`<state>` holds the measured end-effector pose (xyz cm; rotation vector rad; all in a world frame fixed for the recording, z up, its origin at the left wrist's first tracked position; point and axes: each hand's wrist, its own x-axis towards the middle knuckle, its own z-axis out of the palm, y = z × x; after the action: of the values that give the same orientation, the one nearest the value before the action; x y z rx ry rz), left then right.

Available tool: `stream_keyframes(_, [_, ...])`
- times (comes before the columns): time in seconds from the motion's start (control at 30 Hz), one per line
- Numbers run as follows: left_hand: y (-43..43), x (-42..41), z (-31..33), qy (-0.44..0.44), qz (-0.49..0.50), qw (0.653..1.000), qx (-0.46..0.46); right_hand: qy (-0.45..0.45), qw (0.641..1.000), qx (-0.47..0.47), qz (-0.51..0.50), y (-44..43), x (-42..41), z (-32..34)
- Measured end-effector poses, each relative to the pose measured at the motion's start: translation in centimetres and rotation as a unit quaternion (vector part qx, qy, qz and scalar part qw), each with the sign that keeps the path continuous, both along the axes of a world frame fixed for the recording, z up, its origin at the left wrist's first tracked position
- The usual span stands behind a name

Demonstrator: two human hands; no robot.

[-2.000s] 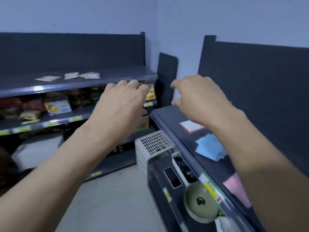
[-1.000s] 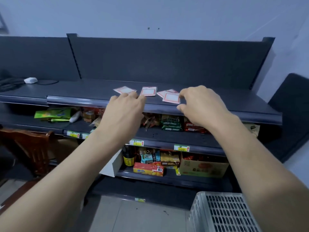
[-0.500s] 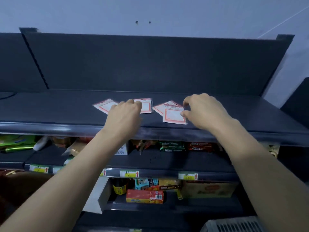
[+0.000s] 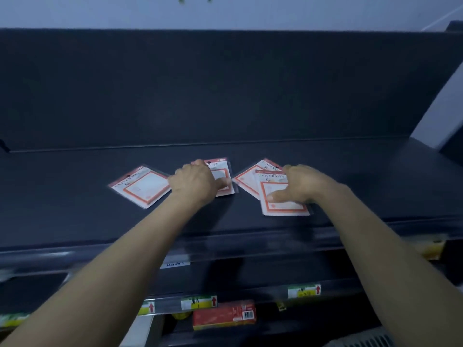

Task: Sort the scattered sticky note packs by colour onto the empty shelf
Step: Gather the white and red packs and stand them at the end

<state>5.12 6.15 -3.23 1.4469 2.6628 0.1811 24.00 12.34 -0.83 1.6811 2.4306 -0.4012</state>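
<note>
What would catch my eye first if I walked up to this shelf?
Four white, orange-bordered sticky note packs stand out on the dark top shelf, with the leftmost pack lying untouched. The left hand lies over the second pack, and the right hand lays its thumb on the front pack of an overlapping pair at the right. A red box shows on a lower shelf.

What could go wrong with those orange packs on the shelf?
The right hand rests on the front pack, which overlaps the pack behind it; lifting one might drag the other along. That front pack also lies nearest the shelf edge, so a slip of the fingers could knock it off.
</note>
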Motion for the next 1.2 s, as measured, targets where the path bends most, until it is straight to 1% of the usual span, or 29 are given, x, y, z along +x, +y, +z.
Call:
stream_keyframes(0.1, [0.7, -0.4, -0.5, -0.03, 0.021, 0.999, -0.005, -0.015, 0.999, -0.033, 0.005, 1.1, -0.5, -0.2])
stream_keyframes(0.23, [1.5, -0.5, -0.4, -0.071, 0.032, 0.997, 0.001, -0.05, 0.997, -0.052, 0.002, 1.9, -0.8, 0.0])
stream_keyframes(0.4, [2.2, 0.0, 0.9, -0.095, 0.053, 0.993, -0.043, -0.027, 0.997, -0.071, -0.013, 2.4, -1.2, 0.0])
stream_keyframes(0.47, [2.4, 0.1, 0.9, -0.124, 0.069, 0.989, -0.036, -0.03, 0.997, -0.077, -0.014, 2.3, -1.1, 0.2])
stream_keyframes(0.53, [2.4, 0.1, 0.9, -0.185, 0.086, 0.979, 0.002, -0.034, 0.997, -0.068, -0.009, 2.1, -1.2, 0.5])
stream_keyframes(0.6, [2.1, 0.1, 0.9, -0.218, 0.101, 0.97, 0.042, -0.034, 0.997, -0.061, -0.018, 2.0, -1.3, 0.7])
stream_keyframes(0.73, [1.0, 0.2, 1.6, -0.205, 0.117, 0.964, 0.123, -0.03, 0.996, -0.058, -0.053, 2.5, -1.6, 0.7])
stream_keyframes(0.83, [0.1, 0.1, 1.8, -0.197, 0.123, 0.957, 0.174, -0.004, 0.995, -0.065, -0.077, 3.0, -1.7, 0.5])
stream_keyframes(0.9, [-0.8, 0.2, 2.2, -0.194, 0.118, 0.95, 0.213, 0.009, 0.996, -0.059, -0.065, 3.0, -1.8, 0.8])
stream_keyframes(1.0, [-2.1, 0.6, 3.0, -0.203, 0.099, 0.933, 0.279, 0.034, 0.999, -0.008, -0.013, 3.1, -2.2, 2.0])
stream_keyframes(1.07, [-2.8, 1.0, 3.4, -0.211, 0.086, 0.922, 0.314, 0.085, 0.996, 0.036, 0.011, 3.1, -2.4, 2.6])
stream_keyframes(1.13, [-3.3, 1.5, 3.8, -0.217, 0.066, 0.915, 0.335, 0.163, 0.984, 0.073, 0.017, 2.7, -2.3, 3.0])
stream_keyframes(1.2, [-3.7, 1.9, 4.0, -0.23, 0.04, 0.909, 0.346, 0.22, 0.969, 0.113, 0.015, 2.0, -2.0, 3.4])
